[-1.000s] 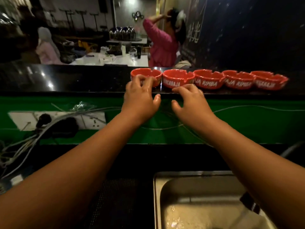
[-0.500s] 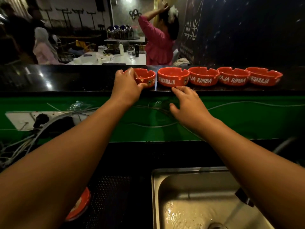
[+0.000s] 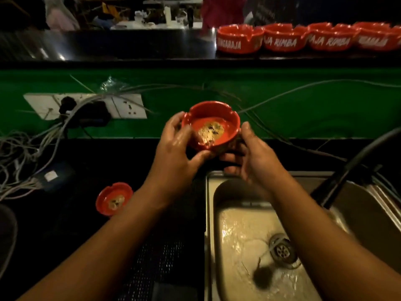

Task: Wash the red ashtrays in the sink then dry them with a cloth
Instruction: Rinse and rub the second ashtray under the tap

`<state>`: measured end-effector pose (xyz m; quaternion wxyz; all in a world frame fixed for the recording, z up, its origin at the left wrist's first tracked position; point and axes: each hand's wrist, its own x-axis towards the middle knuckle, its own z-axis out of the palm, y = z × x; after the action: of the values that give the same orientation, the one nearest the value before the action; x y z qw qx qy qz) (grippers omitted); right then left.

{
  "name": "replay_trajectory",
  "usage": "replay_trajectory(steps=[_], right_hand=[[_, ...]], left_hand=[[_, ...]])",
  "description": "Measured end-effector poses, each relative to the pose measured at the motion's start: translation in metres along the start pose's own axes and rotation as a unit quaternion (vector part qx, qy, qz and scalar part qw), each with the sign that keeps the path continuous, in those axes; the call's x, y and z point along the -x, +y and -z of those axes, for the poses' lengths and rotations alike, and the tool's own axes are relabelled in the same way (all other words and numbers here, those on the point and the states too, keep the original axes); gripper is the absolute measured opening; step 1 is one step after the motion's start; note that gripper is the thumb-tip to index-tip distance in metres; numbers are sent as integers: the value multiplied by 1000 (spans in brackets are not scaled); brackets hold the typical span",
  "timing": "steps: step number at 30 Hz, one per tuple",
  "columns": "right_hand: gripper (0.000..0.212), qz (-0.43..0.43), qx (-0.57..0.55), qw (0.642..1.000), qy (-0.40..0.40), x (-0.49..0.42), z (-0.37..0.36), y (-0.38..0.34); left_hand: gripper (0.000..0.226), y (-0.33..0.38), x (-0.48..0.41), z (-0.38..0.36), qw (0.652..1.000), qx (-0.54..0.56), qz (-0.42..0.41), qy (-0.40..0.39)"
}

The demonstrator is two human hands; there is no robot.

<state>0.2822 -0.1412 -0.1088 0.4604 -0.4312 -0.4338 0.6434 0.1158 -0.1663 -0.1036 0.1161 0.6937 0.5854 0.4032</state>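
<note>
A red ashtray with ash and butts in its bowl is held in mid-air, just beyond the sink's back left corner. My left hand grips its left rim, thumb under the near edge. My right hand cups its right side and underside. Another dirty red ashtray lies on the dark counter to the left. Several more red ashtrays stand in a row on the black ledge at the top right. The steel sink at lower right has water on its floor.
A dark tap spout arches over the sink from the right. A white socket strip with plugs and a tangle of cables lie along the green wall at left. The drain sits mid-basin, a dark object near it.
My left hand has lifted the leftmost ashtray off the ledge and brought it down toward the sink. My right hand left the ledge and now holds it too. The view tilted downward.
</note>
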Motion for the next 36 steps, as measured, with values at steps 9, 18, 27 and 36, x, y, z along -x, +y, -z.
replay_trajectory(steps=[9, 18, 27, 36], right_hand=[[28, -158, -45, 984, 70, 66, 94, 114], [30, -249, -86, 946, 191, 90, 208, 185], [29, -306, -123, 930, 160, 77, 229, 206], [36, -200, 208, 954, 87, 87, 251, 195]], left_hand=[[39, -22, 112, -113, 983, 59, 32, -173], [73, -11, 156, -211, 892, 110, 188, -396], [42, -21, 155, -259, 808, 250, 420, -331], [47, -6, 146, -294, 641, 402, 572, -317]])
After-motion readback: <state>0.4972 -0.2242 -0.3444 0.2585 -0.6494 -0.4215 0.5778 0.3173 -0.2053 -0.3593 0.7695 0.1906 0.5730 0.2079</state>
